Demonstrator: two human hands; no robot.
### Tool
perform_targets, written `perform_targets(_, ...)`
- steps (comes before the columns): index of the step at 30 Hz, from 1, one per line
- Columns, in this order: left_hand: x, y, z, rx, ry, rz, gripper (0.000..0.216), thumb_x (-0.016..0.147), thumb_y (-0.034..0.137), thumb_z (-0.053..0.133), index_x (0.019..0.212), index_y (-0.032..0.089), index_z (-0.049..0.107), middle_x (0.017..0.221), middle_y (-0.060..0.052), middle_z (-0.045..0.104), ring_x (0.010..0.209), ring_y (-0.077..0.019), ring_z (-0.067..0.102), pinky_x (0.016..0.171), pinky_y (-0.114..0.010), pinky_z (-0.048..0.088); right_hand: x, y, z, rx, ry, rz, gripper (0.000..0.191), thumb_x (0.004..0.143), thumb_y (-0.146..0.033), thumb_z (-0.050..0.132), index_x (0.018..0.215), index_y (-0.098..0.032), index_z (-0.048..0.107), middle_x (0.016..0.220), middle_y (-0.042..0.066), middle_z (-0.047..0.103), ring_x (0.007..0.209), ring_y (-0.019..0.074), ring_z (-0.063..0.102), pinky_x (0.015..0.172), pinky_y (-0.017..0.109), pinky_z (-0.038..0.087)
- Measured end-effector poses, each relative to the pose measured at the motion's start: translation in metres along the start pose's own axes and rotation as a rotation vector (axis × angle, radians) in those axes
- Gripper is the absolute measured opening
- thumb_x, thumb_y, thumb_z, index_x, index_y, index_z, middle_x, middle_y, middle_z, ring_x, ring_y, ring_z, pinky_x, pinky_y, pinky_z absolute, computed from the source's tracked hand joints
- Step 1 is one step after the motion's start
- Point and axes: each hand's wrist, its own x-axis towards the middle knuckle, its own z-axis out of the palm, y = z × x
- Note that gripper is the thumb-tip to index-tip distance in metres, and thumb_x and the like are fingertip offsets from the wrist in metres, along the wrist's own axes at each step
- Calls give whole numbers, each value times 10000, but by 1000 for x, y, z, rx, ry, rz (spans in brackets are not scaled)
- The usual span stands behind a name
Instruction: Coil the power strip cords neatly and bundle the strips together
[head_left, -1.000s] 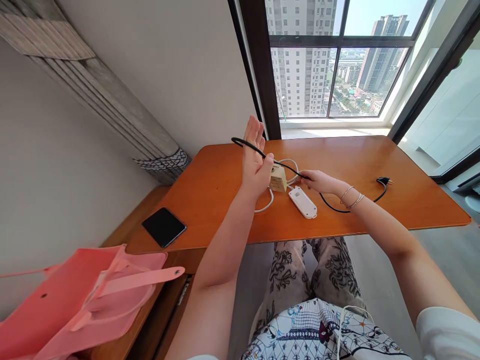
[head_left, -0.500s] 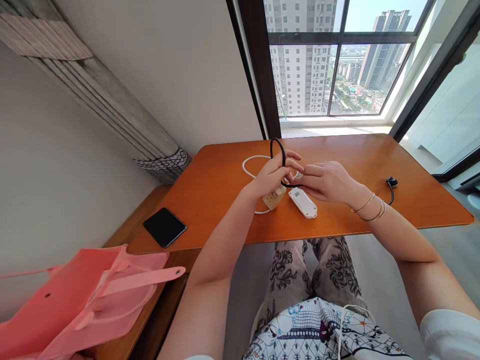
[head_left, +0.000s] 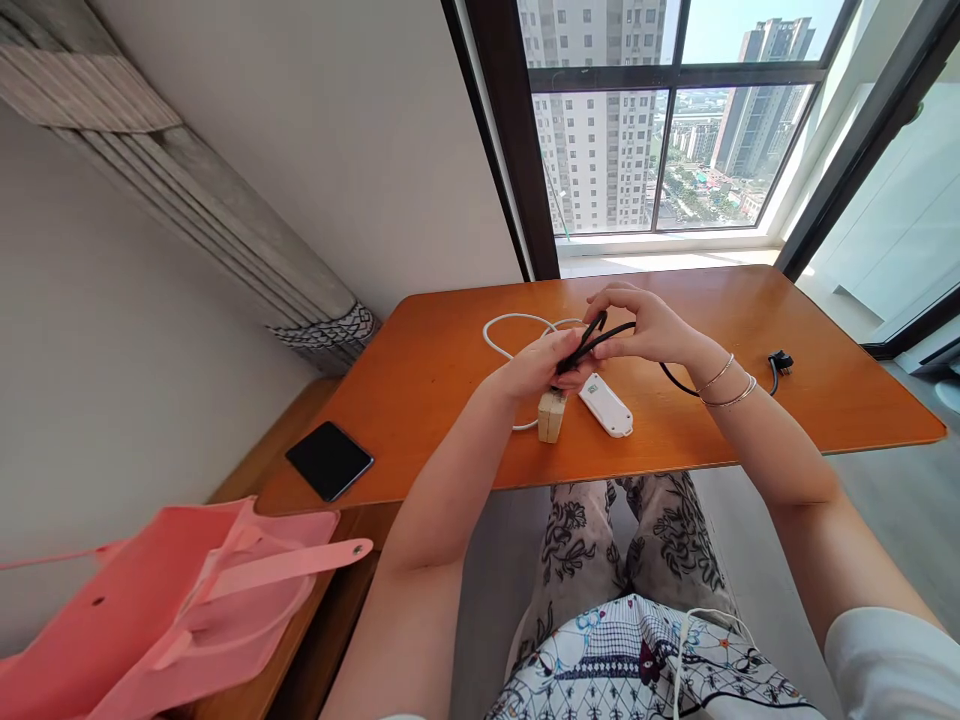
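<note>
Above the orange-brown table (head_left: 442, 400), my left hand (head_left: 544, 362) is closed around a folded bunch of black cable (head_left: 589, 345). My right hand (head_left: 649, 325) pinches the same cable near its loop, with the fingers curled over it. From behind the right wrist the cable runs along the table to a black plug (head_left: 781, 361). Just below the left hand is a beige block (head_left: 551, 417); whether it hangs from the cable or rests on the table I cannot tell. Beside it lies a long white device (head_left: 606, 405). A white cord (head_left: 499, 325) loops behind the left hand.
A black phone (head_left: 328, 460) lies at the table's left corner. Lower left, a pink bag (head_left: 180, 600) with a strap sits on a wooden surface. Beyond the table's far edge is a window (head_left: 600, 160), and a gathered curtain (head_left: 217, 200) hangs at the left.
The black cable's upright loop has been folded down into a bunch in my left hand. My right hand has moved up and slightly right. The beige block has turned.
</note>
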Motion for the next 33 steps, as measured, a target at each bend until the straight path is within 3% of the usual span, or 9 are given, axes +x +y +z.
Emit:
perform_targets(5, 0, 0, 3, -22, 28, 12, 434, 773, 580, 679, 662, 178, 558, 390, 75, 324, 347, -70, 256, 403, -243, 367, 7, 9, 3, 363, 55, 142, 513, 814, -682, 701, 842, -181, 595, 703, -25, 578, 577, 95, 530, 554, 245, 467)
perform_targets(9, 2, 1, 5, -93, -15, -41, 278, 759, 440, 635, 732, 171, 568, 414, 68, 406, 314, -59, 240, 389, -238, 375, 10, 9, 14, 333, 208, 238, 565, 821, -729, 664, 691, -206, 495, 553, -64, 458, 436, 63, 424, 398, 207, 316)
perform_targets(15, 3, 2, 4, -163, -49, -112, 270, 728, 423, 633, 743, 161, 566, 428, 70, 393, 332, -36, 161, 341, -182, 230, 13, -2, 23, 198, 307, 327, 692, 806, -844, 555, 564, -228, 353, 460, -78, 316, 390, 57, 341, 372, 219, 249)
perform_targets(19, 1, -1, 0, -253, -36, -95, 276, 783, 423, 634, 725, 175, 526, 432, 65, 410, 326, -32, 157, 330, -167, 222, 8, 7, 24, 282, 251, 274, 686, 811, -883, 485, 672, -211, 502, 548, -43, 480, 476, 91, 474, 463, 237, 399)
perform_targets(22, -2, -5, -5, -372, 101, -14, 301, 849, 412, 591, 700, 199, 439, 467, 50, 480, 313, -25, 144, 315, -162, 213, -5, 21, 27, 290, 247, 202, 647, 828, -846, 519, 854, -202, 582, 724, -7, 605, 635, 126, 582, 620, 270, 508)
perform_targets(26, -10, -14, -16, -477, 297, 147, 391, 914, 495, 523, 706, 217, 342, 613, 3, 654, 321, -35, 213, 292, -168, 176, -36, 36, 29, -13, 177, 206, 551, 877, -660, 643, 1164, -191, 606, 960, 51, 695, 742, 163, 635, 701, 313, 528)
perform_targets(29, -21, -17, -26, -387, 386, 294, 427, 922, 591, 478, 744, 222, 358, 922, -36, 777, 390, -55, 400, 302, -183, 243, -63, 45, 24, -420, 133, 177, 451, 963, -527, 586, 1264, -192, 619, 1040, 104, 729, 842, 215, 679, 791, 355, 523)
perform_targets(31, -29, -14, -31, -260, 446, 391, 429, 926, 628, 447, 776, 230, 393, 1174, -39, 756, 592, -111, 616, 379, -214, 393, -81, 54, 18, -631, 135, 152, 401, 1008, -471, 511, 1263, -190, 640, 1021, 124, 741, 888, 243, 690, 837, 375, 515)
perform_targets(33, -34, -7, -32, -146, 484, 500, 395, 945, 604, 427, 798, 239, 414, 1369, 10, 672, 981, -200, 710, 569, -284, 546, -96, 62, 13, -761, 164, 152, 387, 1040, -409, 428, 1265, -184, 649, 1004, 136, 742, 895, 251, 690, 824, 369, 511)
